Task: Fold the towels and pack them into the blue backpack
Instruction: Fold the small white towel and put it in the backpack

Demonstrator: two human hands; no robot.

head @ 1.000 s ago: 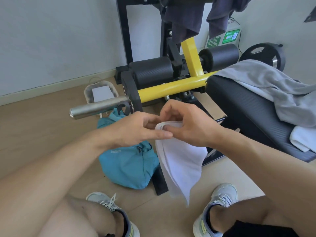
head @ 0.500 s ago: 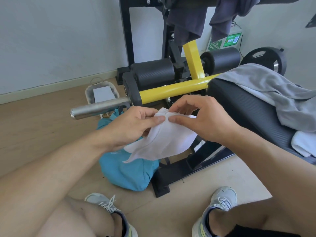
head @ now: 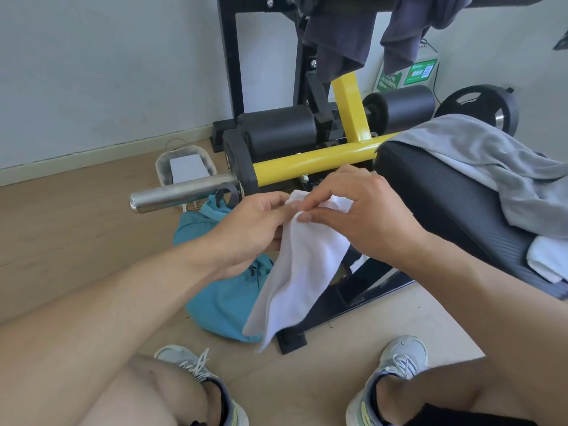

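Note:
A small white towel [head: 302, 272] hangs folded lengthwise in front of me, its lower end pointing down to the left. My left hand [head: 249, 232] pinches its top edge from the left, and my right hand [head: 359, 210] pinches the same edge from the right. Below and behind the towel, the blue backpack [head: 221, 299] slumps on the floor under a steel bar. A grey towel [head: 479, 161] lies crumpled on the black bench pad [head: 442, 210], with another white towel [head: 544, 259] near the pad's right end.
A yellow and black gym machine [head: 316, 158] stands ahead, its steel bar [head: 181, 195] jutting left above the backpack. Dark clothes [head: 338, 35] hang from its top frame. A white basket [head: 184, 167] sits by the wall. My knees and shoes fill the foreground.
The towel was lifted and spread between my hands half a second ago; now it hangs down long and narrow again, with both hands close together on its top edge.

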